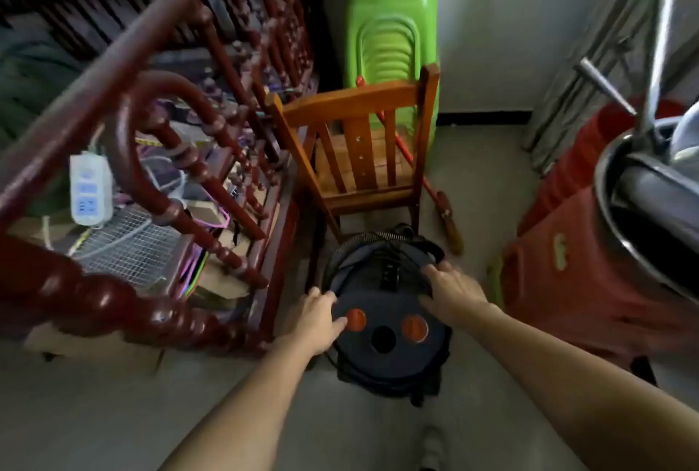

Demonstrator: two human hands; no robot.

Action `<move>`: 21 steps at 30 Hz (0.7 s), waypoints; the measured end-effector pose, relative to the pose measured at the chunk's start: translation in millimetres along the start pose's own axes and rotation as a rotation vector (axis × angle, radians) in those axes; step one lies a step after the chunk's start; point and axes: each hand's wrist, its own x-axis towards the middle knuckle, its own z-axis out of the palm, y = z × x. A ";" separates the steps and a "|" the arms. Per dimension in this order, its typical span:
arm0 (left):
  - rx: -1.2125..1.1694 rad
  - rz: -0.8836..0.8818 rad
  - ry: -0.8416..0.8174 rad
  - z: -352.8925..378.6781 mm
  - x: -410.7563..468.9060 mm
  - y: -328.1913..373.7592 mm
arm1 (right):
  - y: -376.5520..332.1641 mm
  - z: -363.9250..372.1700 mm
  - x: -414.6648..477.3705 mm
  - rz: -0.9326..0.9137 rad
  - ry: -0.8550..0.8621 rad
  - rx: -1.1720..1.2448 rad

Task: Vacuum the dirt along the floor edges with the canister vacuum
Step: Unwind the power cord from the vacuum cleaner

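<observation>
Low on the grey floor (113, 414), between the dark red turned-wood bed frame (159, 175) on the left and the stacked red plastic stools (590, 273) on the right: a dark round-bodied canister vacuum (378, 304); long axis running straight away from the person toward the wooden chair (359, 152) just beyond it; near end showing two orange buttons, one left (355, 320) and one right (414, 328), with a round black opening (383, 339) between them facing up and back toward the camera; far end, with a ribbed hose (382, 235) curving over it, close against the chair's front legs; black handle strip along the top centre. Left hand (316, 319) laid on the near left rim of the body, fingers loosely bent over the edge, thumb stretched out with its tip at the left orange button; cannot tell whether pressing or merely touching. Right hand (454, 290) palm down on the right side of the top, fingers spread and nearly straight, tips reaching toward the handle strip; resting on the casing, closed round nothing. Beside the chair's right legs, a red-handled broom (448, 220) slanting down to the floor; behind the chair, green plastic stools (389, 43) against the white wall; a white power strip (90, 188) hanging on the bed frame.
</observation>
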 end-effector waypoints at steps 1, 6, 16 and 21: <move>0.004 -0.010 0.005 9.5 11.2 -0.9 | 2.9 9.5 11.8 -0.006 -0.008 0.007; -0.154 -0.071 0.160 63.4 80.3 -10.5 | 16.5 72.9 71.2 -0.048 0.050 0.054; -0.186 -0.040 0.221 136.3 183.7 -22.1 | 20.9 170.8 115.9 0.114 0.266 0.178; -0.192 -0.024 0.393 155.4 185.5 -25.3 | 20.6 179.5 120.1 0.114 0.449 0.194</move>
